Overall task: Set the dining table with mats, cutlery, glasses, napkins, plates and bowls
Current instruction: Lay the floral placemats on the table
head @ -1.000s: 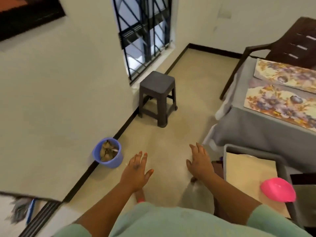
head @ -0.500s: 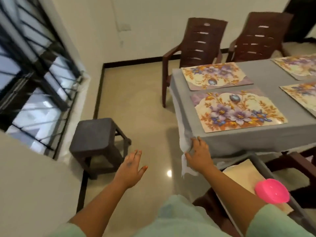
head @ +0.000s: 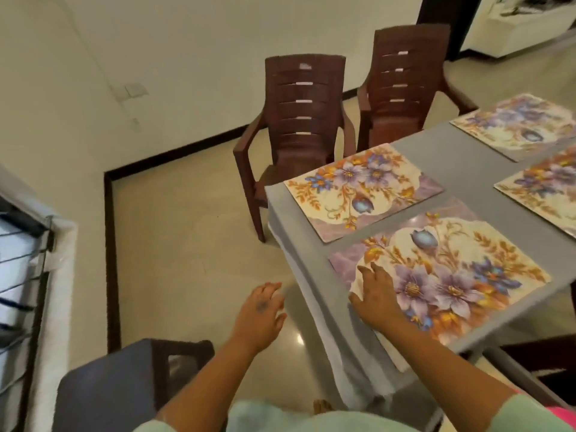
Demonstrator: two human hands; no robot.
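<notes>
Several floral place mats lie on the table with the grey cloth. The nearest mat is by the table's near left corner, and a second mat lies beyond it. My right hand rests flat with straight fingers on the left end of the nearest mat. My left hand hovers open over the floor, left of the table corner, holding nothing. Two more mats lie further right.
Two brown plastic chairs stand at the table's far side. A dark stool sits at the bottom left by a barred window. Part of a grey bin and something pink show at bottom right.
The view swung from the floor and window round to the table. My right hand rose from the cloth's hanging edge onto the nearest mat; my left hand stayed open.
</notes>
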